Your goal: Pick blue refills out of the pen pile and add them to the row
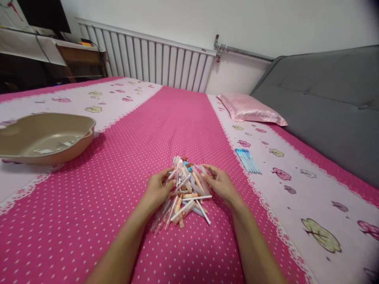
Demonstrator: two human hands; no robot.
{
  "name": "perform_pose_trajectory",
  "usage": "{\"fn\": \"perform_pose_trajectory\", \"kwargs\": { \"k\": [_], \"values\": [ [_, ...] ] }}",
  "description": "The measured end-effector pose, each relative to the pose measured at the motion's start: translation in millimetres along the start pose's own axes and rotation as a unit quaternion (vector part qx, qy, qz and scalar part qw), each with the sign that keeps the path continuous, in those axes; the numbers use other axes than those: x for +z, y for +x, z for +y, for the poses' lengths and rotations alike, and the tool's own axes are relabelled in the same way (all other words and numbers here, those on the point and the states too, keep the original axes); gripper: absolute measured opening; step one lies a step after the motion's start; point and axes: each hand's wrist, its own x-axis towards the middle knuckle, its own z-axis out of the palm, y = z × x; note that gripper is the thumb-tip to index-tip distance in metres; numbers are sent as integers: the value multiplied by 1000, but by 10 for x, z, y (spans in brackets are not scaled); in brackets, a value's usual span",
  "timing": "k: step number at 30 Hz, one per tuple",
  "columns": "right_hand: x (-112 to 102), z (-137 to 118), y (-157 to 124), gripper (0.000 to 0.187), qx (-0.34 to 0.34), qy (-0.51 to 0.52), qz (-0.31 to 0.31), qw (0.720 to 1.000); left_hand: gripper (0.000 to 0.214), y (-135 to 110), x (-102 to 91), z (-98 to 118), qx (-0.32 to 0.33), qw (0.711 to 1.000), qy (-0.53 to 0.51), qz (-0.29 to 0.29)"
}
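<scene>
A loose heap of pens (pixel 186 185) lies on the pink dotted bedspread before me, with clear, white, peach, brown and blue barrels crossing at many angles. At its left side, my left hand (pixel 158 188) curls round some of the pens, thumb in front and fingers partly hidden behind. My right hand (pixel 220 183) curves in from the opposite side, its thumb and fingers closed about pale pink pens at the heap's edge. Several white sticks or slim pens (pixel 197 198) lie across the near part. To the right, a neat row of blue pens (pixel 248 161) rests apart from both hands.
A beige plastic basin (pixel 85 138) with small pale pieces inside stands on the bed (pixel 118 205) at left. A pink pillow (pixel 251 108) leans near the grey headboard (pixel 325 90). Beyond the bed are a white radiator (pixel 151 55) and a desk with a monitor (pixel 44 15).
</scene>
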Motion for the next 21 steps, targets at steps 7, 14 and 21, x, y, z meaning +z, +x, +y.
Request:
{"fn": "perform_pose_trajectory", "kwargs": {
  "k": [7, 14, 21],
  "values": [
    [-40, 30, 19, 40, 18, -103, 17, 994, 53, 18, -87, -86, -7, 990, 118, 82],
    [18, 91, 34, 37, 35, -180, 21, 983, 50, -46, -151, 46, -42, 940, 310, 133],
    [113, 34, 25, 46, -19, -161, -53, 985, 47, -78, -47, 114, -51, 979, 193, 30]
  ]
}}
